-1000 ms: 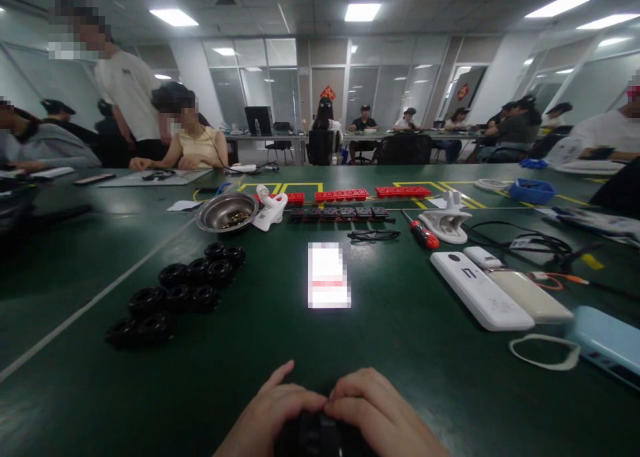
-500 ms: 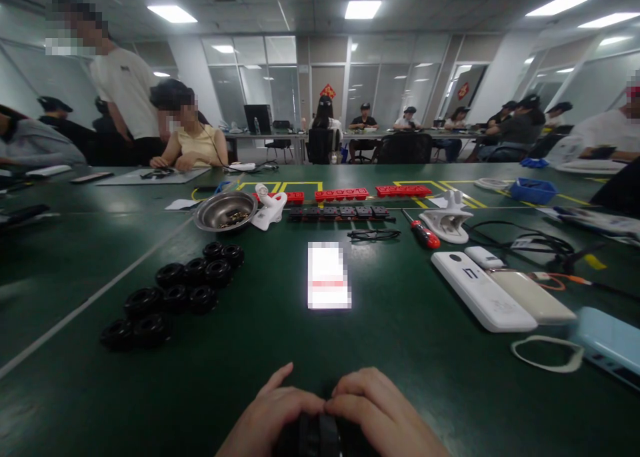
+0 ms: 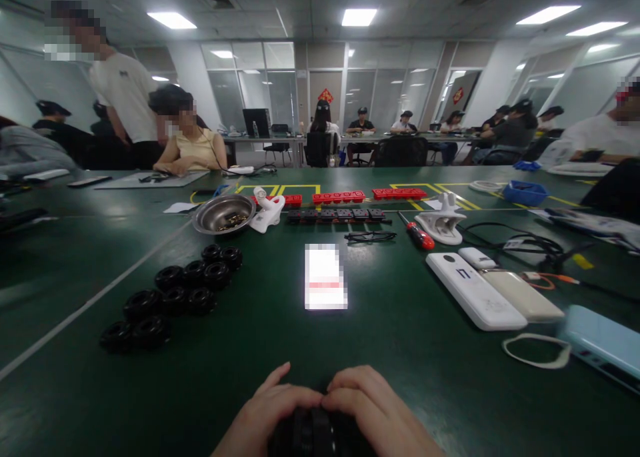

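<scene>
At the bottom edge of the view, my left hand (image 3: 270, 410) and my right hand (image 3: 377, 404) close around a black ridged part (image 3: 309, 436) from both sides. Their fingertips meet at its top. The lower end of the part is cut off by the frame, and my palms hide its sides. Several black toy wheels (image 3: 175, 299) lie grouped on the green table (image 3: 260, 337) to the left. A lit phone (image 3: 323, 277) lies beyond my hands, its screen blurred out.
Farther back are a steel bowl (image 3: 200, 226) of small brass-coloured pieces, a white clamp (image 3: 270, 214), red plastic strips (image 3: 337, 197), a black strip (image 3: 335, 216) and a screwdriver (image 3: 420, 234). Power banks (image 3: 475, 294) and cables (image 3: 520, 244) lie right. Several people sit around; one stands left.
The camera view has shifted slightly. Both hands keep their grip on the black part, which shows a little more to the left. The seated person in yellow has moved their hands slightly.
</scene>
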A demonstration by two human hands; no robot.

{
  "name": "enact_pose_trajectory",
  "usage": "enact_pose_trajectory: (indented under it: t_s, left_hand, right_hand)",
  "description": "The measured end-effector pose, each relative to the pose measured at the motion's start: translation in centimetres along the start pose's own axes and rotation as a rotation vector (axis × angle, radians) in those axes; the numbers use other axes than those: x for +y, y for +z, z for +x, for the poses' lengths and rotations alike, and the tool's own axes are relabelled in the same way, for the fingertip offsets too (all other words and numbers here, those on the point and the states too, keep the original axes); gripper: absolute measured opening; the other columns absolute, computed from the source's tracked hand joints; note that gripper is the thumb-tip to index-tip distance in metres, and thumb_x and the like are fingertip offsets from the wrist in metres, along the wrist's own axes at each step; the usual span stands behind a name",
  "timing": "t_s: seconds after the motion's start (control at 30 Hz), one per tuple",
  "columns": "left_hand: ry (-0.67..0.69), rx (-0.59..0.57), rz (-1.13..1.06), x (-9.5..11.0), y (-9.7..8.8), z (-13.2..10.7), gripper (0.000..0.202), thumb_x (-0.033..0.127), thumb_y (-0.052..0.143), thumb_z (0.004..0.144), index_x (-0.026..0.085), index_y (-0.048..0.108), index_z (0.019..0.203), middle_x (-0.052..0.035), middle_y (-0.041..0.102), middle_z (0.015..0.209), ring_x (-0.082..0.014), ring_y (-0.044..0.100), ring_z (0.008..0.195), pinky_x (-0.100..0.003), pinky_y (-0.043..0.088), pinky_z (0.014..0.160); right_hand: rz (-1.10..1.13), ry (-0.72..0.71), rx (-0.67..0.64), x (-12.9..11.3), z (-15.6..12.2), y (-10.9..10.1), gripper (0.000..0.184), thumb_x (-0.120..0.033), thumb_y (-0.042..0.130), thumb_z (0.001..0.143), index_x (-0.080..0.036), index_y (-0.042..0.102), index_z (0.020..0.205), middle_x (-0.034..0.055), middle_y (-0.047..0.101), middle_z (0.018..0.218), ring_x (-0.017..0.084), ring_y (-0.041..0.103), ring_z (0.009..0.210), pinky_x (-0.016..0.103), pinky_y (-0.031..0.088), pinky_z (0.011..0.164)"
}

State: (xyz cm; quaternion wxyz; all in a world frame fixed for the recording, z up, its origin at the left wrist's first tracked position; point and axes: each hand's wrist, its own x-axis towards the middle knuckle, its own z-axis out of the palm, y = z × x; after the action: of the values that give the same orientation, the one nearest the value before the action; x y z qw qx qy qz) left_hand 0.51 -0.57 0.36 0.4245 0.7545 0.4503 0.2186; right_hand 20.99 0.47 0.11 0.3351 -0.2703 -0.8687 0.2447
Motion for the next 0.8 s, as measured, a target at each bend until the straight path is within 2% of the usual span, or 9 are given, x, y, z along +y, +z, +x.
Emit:
enact_pose_trajectory:
  t_s: [0.07, 0.2, 0.3, 0.4, 0.47, 0.6, 0.7, 0.8]
  left_hand:
    - [0.005, 0.023, -0.016, 0.0, -0.1, -0.1, 0.039, 0.04, 0.065, 0.063, 0.025, 0.059, 0.099, 0.001, 0.069, 0.095, -0.0218, 0.061, 0.092, -0.05, 0.014, 0.106]
    - [-0.012, -0.073, -0.01, -0.6, -0.2, 0.3, 0.041, 0.041, 0.065, 0.063, 0.026, 0.059, 0.101, -0.0012, 0.068, 0.097, -0.0238, 0.061, 0.093, -0.054, 0.011, 0.105]
    - [-0.026, -0.123, 0.017, -0.7, -0.2, 0.6, 0.036, 0.043, 0.062, 0.068, 0.025, 0.061, 0.099, -0.0019, 0.069, 0.095, -0.0229, 0.061, 0.091, -0.054, 0.012, 0.104]
    - [-0.022, -0.098, 0.044, -0.4, -0.1, 0.6, 0.027, 0.041, 0.058, 0.072, 0.023, 0.063, 0.091, -0.0011, 0.069, 0.088, -0.0201, 0.062, 0.087, -0.051, 0.015, 0.105]
    - [-0.013, -0.084, 0.051, -0.2, -0.1, 0.5, 0.025, 0.039, 0.058, 0.072, 0.023, 0.063, 0.09, -0.0006, 0.069, 0.088, -0.0193, 0.062, 0.086, -0.051, 0.015, 0.105]
    - [0.001, -0.067, 0.049, -0.2, 0.0, 0.2, 0.039, 0.041, 0.065, 0.064, 0.023, 0.06, 0.097, -0.0017, 0.069, 0.094, -0.0232, 0.062, 0.09, -0.055, 0.014, 0.104]
    - [-0.003, -0.013, 0.065, -0.5, 0.1, 0.1, 0.04, 0.042, 0.066, 0.062, 0.024, 0.06, 0.098, -0.0017, 0.068, 0.097, -0.0259, 0.059, 0.097, -0.055, 0.016, 0.104]
    - [0.022, -0.007, 0.077, -1.0, 0.3, 0.1, 0.04, 0.041, 0.066, 0.063, 0.025, 0.059, 0.098, -0.0012, 0.069, 0.095, -0.0247, 0.061, 0.094, -0.053, 0.016, 0.104]
  right_hand:
    - [-0.016, 0.015, -0.02, 0.1, 0.0, 0.1, 0.04, -0.052, 0.041, 0.084, -0.02, 0.05, 0.107, 0.008, 0.059, 0.094, 0.019, 0.057, 0.085, 0.029, 0.05, 0.07]
    - [-0.077, 0.001, -0.066, -0.1, 0.2, -0.2, 0.031, -0.041, 0.033, 0.09, -0.021, 0.051, 0.106, 0.0073, 0.061, 0.094, 0.017, 0.057, 0.085, 0.028, 0.05, 0.071]
    - [-0.102, -0.064, -0.033, -0.4, 0.4, -0.5, 0.026, -0.036, 0.035, 0.091, -0.02, 0.049, 0.105, 0.0066, 0.062, 0.09, 0.016, 0.058, 0.081, 0.026, 0.051, 0.068]
    - [-0.108, -0.129, 0.0, -0.5, 0.4, -0.5, 0.023, -0.035, 0.034, 0.092, -0.02, 0.049, 0.101, 0.0058, 0.061, 0.087, 0.015, 0.058, 0.078, 0.025, 0.05, 0.066]
    - [-0.091, -0.111, 0.016, -0.5, 0.3, -0.4, 0.027, -0.04, 0.033, 0.091, -0.02, 0.05, 0.097, 0.0062, 0.061, 0.087, 0.015, 0.058, 0.079, 0.025, 0.05, 0.067]
    - [-0.031, -0.008, -0.009, -0.4, 0.1, -0.4, 0.039, -0.051, 0.042, 0.084, -0.02, 0.05, 0.105, 0.0084, 0.059, 0.095, 0.018, 0.057, 0.087, 0.029, 0.05, 0.073]
    - [-0.043, 0.008, -0.036, -0.4, 0.0, -0.6, 0.042, -0.051, 0.045, 0.082, -0.02, 0.051, 0.109, 0.0091, 0.059, 0.099, 0.02, 0.056, 0.09, 0.03, 0.049, 0.076]
    - [-0.063, -0.035, 0.005, -0.5, 0.2, -0.7, 0.034, -0.046, 0.041, 0.086, -0.02, 0.051, 0.106, 0.0079, 0.06, 0.095, 0.018, 0.057, 0.087, 0.028, 0.05, 0.073]
